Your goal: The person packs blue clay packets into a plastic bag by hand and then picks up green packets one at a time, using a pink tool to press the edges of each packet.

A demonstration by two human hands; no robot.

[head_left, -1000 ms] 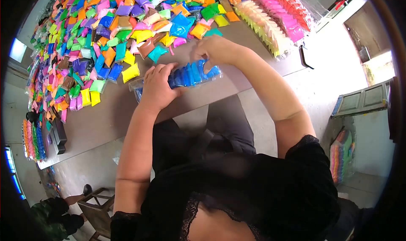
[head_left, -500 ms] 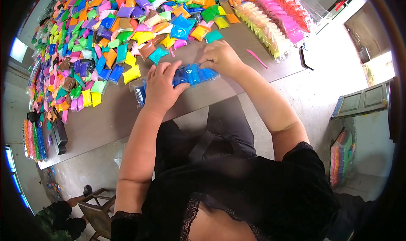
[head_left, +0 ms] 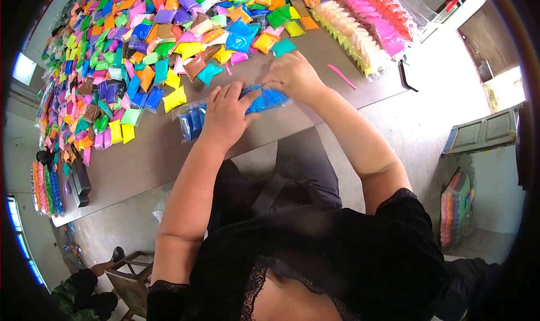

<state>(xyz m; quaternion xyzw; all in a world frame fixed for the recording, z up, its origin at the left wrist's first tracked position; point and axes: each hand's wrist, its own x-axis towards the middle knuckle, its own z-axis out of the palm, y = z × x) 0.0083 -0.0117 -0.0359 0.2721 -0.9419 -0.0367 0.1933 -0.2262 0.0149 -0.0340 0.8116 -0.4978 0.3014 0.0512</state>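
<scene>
A long clear bag of blue packets (head_left: 193, 123) lies on the brown table (head_left: 135, 166) near its front edge. My left hand (head_left: 226, 111) rests over the middle of the bag, fingers apart, thumb toward the right. At the bag's right end, my right hand (head_left: 292, 78) has its fingers curled and pinched on the bag's upper edge. Blue packets show between the two hands and to the left of my left hand. Just beyond the hands lie loose teal (head_left: 210, 73) and yellow (head_left: 175, 99) packets.
A big heap of coloured packets (head_left: 140, 39) covers the back left. Bagged rows of packets (head_left: 360, 25) lie at the back right, near a pink stick (head_left: 342, 77). A black object (head_left: 79, 183) sits at the left edge. A person's leg (head_left: 84, 287) shows beside a stool (head_left: 130, 281).
My left hand has slid right along the bag, uncovering more blue packets at its left end. My right hand stays almost in place at the right end.
</scene>
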